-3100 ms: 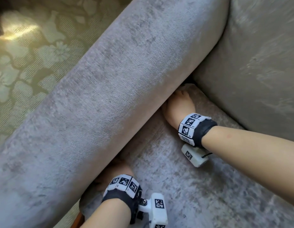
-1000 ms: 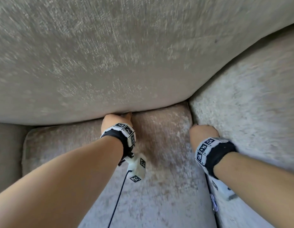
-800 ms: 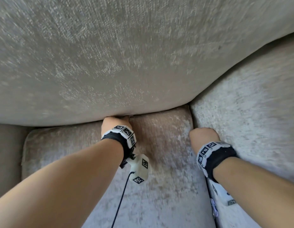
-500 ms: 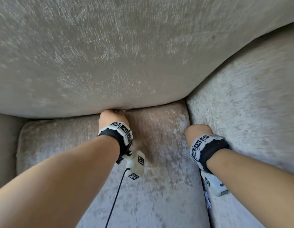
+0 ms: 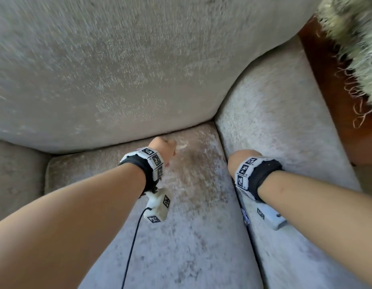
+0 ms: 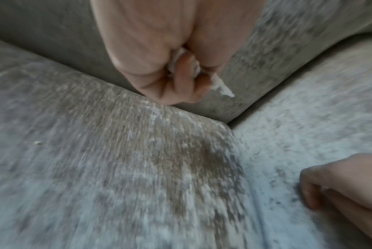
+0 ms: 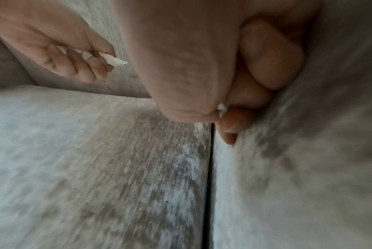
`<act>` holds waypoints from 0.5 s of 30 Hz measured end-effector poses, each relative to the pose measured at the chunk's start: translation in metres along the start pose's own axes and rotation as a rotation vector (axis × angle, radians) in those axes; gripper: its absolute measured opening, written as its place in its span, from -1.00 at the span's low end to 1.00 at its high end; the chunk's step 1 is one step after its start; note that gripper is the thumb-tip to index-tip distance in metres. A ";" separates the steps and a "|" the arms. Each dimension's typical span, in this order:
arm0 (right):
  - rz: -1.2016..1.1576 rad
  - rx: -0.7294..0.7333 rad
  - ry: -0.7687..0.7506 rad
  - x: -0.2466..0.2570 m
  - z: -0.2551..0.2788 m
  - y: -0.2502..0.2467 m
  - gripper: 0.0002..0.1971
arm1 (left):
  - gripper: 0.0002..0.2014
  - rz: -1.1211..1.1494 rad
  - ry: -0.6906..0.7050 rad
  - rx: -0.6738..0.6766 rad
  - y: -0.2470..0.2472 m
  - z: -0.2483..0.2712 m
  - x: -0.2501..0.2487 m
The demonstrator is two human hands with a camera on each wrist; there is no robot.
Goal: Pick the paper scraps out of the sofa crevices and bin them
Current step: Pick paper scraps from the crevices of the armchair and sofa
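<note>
My left hand (image 5: 164, 149) hovers just in front of the crevice under the back cushion (image 5: 122, 80), fingers curled round a white paper scrap (image 5: 181, 146). The left wrist view shows the paper scrap (image 6: 222, 88) poking out past the curled fingers (image 6: 185, 79). My right hand (image 5: 240, 161) rests as a fist on the right seat cushion (image 5: 285, 126), beside the gap between the seat cushions (image 7: 210, 168). In the right wrist view a small white paper bit (image 7: 222, 107) shows between its curled fingers (image 7: 270, 55) and palm. No bin is in view.
The left seat cushion (image 5: 191, 226) lies between my forearms, with a tiny crumb (image 6: 38, 142) on it. At the upper right are a dark wooden floor (image 5: 335, 113) and a fringed rug (image 5: 356, 38). A black cable (image 5: 133, 243) hangs from my left wrist camera.
My left hand has come back out of the crevice under the back cushion, now with a white scrap in its fingers. The right hand stays a fist on the right cushion.
</note>
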State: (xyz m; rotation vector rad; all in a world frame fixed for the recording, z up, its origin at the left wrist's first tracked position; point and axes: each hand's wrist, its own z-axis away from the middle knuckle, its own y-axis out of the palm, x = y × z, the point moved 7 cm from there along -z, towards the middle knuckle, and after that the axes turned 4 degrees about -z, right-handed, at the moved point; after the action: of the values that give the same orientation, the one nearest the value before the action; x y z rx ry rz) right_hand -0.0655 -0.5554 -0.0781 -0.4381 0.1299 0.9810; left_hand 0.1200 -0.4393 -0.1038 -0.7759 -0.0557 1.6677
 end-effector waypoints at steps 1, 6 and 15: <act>0.002 0.025 -0.001 -0.001 0.006 0.003 -0.70 | -0.77 0.077 -0.012 0.027 0.003 0.011 -0.002; -0.074 -0.058 -0.037 -0.021 0.004 0.046 -0.72 | -0.70 0.091 0.024 0.122 0.027 0.057 -0.014; -0.344 -0.259 -0.145 -0.066 0.142 0.126 -0.86 | -0.66 -0.243 0.157 0.338 0.121 0.141 -0.035</act>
State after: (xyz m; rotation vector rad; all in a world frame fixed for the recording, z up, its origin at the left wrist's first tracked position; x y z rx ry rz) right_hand -0.2187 -0.4869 0.0328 -0.6018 -0.2013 0.6878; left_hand -0.0545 -0.4503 -0.0322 -0.6125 0.2286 1.3369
